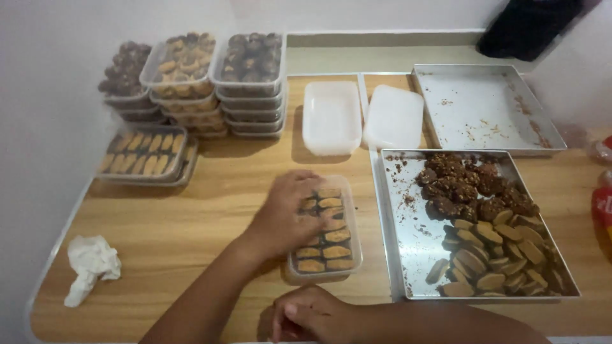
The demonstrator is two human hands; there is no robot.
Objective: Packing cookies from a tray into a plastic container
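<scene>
Cookie tub (344,245) sits on the bench (191,216) under the left hand (280,213), which lies spread flat over its far-left rows, fingers on the biscuits, gripping nothing. Right hand (312,315) rests curled near the tub's near edge; cannot tell if it holds anything. Steel tray (408,242) of loose cookies lies right of both hands; two empty tubs (331,118) beyond; filled stacks (191,83) far left; crumpled tissue (92,264) left. Risk, as judged: pressing down could crack biscuits, or a shove could slide the light tub toward the tray.
</scene>
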